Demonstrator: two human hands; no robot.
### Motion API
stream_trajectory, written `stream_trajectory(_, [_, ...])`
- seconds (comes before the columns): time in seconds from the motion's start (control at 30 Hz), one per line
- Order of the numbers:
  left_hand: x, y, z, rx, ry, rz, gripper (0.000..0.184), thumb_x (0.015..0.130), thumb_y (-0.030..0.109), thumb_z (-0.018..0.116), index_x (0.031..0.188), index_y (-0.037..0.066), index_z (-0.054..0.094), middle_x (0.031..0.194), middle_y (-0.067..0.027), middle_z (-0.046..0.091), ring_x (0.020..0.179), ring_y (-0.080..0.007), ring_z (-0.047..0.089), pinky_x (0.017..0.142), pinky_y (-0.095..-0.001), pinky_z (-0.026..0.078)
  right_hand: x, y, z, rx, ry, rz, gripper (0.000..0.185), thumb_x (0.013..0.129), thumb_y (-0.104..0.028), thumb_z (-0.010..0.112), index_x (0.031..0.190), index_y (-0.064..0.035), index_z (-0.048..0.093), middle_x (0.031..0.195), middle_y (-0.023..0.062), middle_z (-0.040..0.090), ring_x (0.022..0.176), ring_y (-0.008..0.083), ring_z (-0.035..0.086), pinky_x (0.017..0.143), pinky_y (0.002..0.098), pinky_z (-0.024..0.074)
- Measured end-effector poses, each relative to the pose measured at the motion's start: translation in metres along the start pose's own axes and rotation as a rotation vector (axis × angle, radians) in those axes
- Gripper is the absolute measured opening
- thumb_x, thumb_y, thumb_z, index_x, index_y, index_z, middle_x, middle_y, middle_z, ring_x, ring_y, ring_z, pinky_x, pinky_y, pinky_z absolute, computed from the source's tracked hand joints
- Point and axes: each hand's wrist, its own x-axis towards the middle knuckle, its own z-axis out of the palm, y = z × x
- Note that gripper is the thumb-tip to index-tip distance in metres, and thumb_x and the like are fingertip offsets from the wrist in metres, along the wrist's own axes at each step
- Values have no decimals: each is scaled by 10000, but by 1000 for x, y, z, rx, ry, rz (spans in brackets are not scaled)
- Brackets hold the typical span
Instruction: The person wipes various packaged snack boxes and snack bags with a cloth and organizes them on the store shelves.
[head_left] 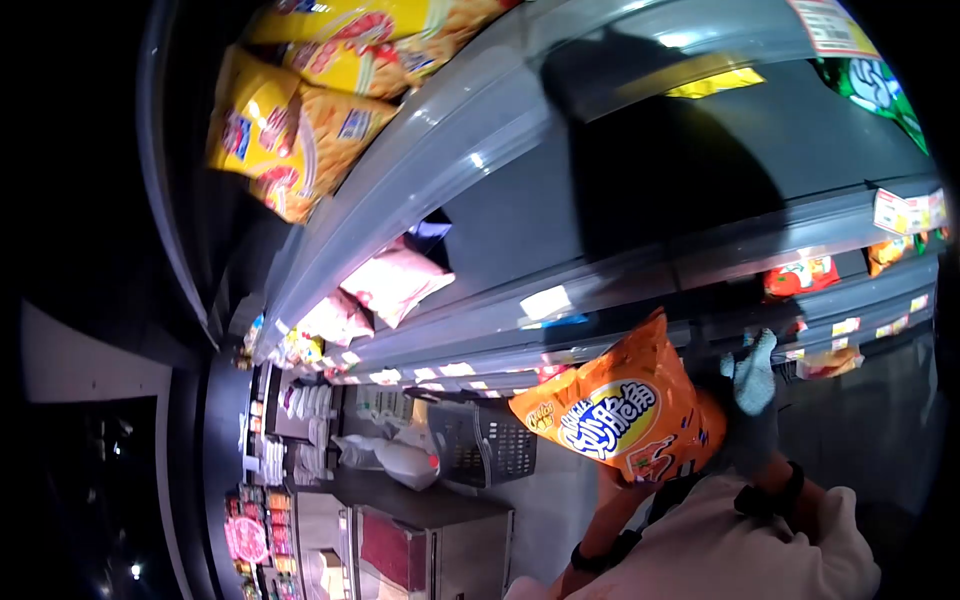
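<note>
A glossy orange plastic snack bag (630, 420) is noted at 12 o'clock from the left forearm (605, 528), its long axis judged 10:30 to 4:30. The left hand, judged nearer, is hidden behind it; its grip cannot be told. From the right hand (755, 380), grey-gloved with pale fingers extended, the bag lies near 9 o'clock; contact cannot be told.

Shop: long grey shelving (500, 235) carries yellow snack bags (300, 130); price tags (908, 212) along the shelving's edges; grey plastic basket (462, 440) near the shelving.
</note>
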Motion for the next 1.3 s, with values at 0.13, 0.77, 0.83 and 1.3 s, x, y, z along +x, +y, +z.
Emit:
stream_trajectory(0.13, [32, 23, 45, 89, 76, 132, 738, 786, -107, 744, 1392, 52, 355, 1316, -150, 579, 1171, -235, 619, 947, -349, 546, 3, -47, -21, 401, 92, 156, 461, 994, -447, 533, 1185, -34, 607, 1010, 43, 647, 977, 185, 641, 869, 328, 522])
stream_trajectory(0.77, [166, 224, 168, -9, -165, 500, 582, 988, 0, 513, 1507, 40, 254, 1255, -280, 578, 1008, -361, 695, 898, -423, 589, 0, -142, -179, 1205, -42, -593, 361, 954, -400, 629, 1165, -107, 639, 1039, -81, 649, 940, 84, 559, 710, 239, 377])
stream_trajectory(0.83, [181, 221, 180, 599, 144, 779, 668, 969, -11, 560, 1534, 38, 206, 1300, -247, 552, 1094, -294, 649, 949, -360, 525, 1, -146, -186, 1267, 82, -602, 366, 955, -399, 628, 1187, -116, 645, 1101, -75, 661, 925, 90, 559, 709, 232, 375])
stream_trajectory(1.3, [85, 57, 273, 901, -685, 721, 552, 878, 158, 722, 1367, 35, 496, 1398, -210, 487, 1313, -389, 465, 1091, -471, 359, 37, -162, -163, -878, 976, -720, 392, 819, 62, 650, 1057, 3, 344, 1046, 85, 450, 999, 193, 517, 900, 318, 411])
